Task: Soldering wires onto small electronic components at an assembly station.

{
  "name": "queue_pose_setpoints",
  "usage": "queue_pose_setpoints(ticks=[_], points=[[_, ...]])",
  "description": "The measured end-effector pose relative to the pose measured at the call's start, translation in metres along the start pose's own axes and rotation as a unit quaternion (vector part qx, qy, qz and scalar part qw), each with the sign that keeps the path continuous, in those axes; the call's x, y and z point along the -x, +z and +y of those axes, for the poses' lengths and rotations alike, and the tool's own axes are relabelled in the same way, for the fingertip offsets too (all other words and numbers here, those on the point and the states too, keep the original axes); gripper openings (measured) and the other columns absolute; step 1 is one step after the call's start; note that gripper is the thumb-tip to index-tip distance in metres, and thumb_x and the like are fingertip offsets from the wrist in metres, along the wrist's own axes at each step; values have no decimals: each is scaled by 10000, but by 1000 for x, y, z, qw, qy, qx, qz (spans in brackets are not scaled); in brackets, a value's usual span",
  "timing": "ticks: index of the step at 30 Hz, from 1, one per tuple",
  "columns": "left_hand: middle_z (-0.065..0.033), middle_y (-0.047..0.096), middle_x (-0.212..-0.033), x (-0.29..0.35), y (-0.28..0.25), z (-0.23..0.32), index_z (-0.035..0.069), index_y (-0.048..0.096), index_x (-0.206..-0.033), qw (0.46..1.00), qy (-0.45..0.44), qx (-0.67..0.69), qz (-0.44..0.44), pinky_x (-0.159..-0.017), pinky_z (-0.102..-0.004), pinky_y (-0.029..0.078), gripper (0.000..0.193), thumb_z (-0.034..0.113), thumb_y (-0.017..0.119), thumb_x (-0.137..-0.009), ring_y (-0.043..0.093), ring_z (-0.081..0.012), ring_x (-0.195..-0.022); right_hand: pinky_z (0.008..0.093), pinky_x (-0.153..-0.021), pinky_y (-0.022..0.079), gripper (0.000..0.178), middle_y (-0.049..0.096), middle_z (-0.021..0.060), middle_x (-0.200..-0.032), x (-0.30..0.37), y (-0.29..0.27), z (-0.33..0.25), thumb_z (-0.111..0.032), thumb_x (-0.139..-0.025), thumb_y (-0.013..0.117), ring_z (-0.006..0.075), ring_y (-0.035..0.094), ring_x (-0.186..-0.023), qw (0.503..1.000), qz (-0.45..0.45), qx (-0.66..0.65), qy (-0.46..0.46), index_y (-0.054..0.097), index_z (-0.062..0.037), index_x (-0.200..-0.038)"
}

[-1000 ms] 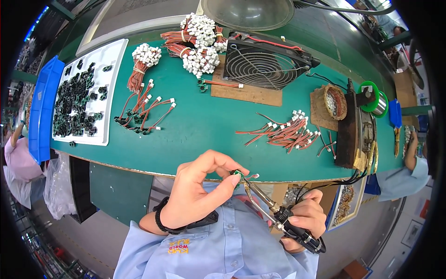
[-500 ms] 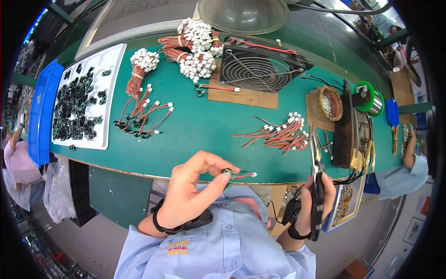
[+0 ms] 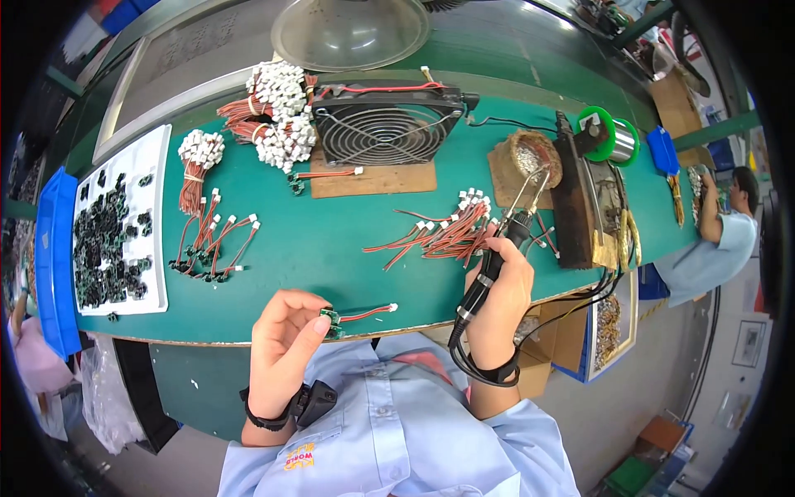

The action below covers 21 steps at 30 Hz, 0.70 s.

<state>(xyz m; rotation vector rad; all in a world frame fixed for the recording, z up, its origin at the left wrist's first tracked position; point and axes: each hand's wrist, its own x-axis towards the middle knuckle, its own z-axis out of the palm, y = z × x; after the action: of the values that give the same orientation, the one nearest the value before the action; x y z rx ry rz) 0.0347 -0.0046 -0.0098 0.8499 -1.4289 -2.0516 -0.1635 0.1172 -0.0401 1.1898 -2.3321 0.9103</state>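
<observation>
My left hand (image 3: 281, 348) is pinching a small green circuit board (image 3: 331, 321) between thumb and fingers at the front edge of the bench. A red and dark wire lead with a white connector (image 3: 392, 307) runs from the board to the right. In my right hand (image 3: 507, 294) is a black soldering iron (image 3: 489, 277), its cable looping by the wrist. Its two thin metal ends reach over the round scrap bowl (image 3: 550, 178); contact with what is inside cannot be made out. Loose wire leads (image 3: 455, 232) lie just left of the iron.
A black fan (image 3: 385, 128) stands behind. Bundled leads (image 3: 281, 137) and a white tray (image 3: 159, 248) of small boards are on the left, beside a blue bin (image 3: 54, 265). A soldering stand (image 3: 577, 215) and green solder spool (image 3: 613, 137) are right. Another person (image 3: 716, 240) sits far right.
The soldering iron has swung from upright beside my body forward to the scrap bowl. My left hand still holds the board, with more of its lead showing. The whole view has shifted.
</observation>
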Motion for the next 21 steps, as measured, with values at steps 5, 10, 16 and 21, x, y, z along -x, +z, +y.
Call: queue_pose_setpoints(ticks=[5,10,16,21], points=[[-36,544,-906,-5,2,0,11,511,-942,1000,-18,-6,-9,-752,-219,384,115,28,549,-835,498,-86,-811,299,-706,447,348,573,131,-967,18,-5,-13,96,-711,570,232,562,-849,986,-120,-90,71,503,-53,-1018],[-34,539,-899,-7,1,4,10,509,-947,1000,-19,-16,6,-742,-213,382,131,47,564,-834,493,-83,-800,314,-619,449,373,588,126,-905,36,-9,-28,81,-654,593,283,564,-788,846,-57,-463,258,511,-43,-996],[-7,546,-837,-6,-9,-4,-10,506,-983,999,41,9,31,-602,-168,354,143,-5,550,-847,472,-35,-715,331,-718,440,324,601,129,-989,22,-1,-8,49,-698,572,271,555,-894,976,-35,-182,115,493,-65,-991],[-36,533,-901,-2,-5,1,10,504,-944,1000,1,10,23,-724,-204,374,133,43,567,-832,473,-74,-773,352,-825,389,248,616,120,-988,15,2,-10,-10,-769,556,268,524,-1002,987,-114,-108,-40,484,-90,-993]])
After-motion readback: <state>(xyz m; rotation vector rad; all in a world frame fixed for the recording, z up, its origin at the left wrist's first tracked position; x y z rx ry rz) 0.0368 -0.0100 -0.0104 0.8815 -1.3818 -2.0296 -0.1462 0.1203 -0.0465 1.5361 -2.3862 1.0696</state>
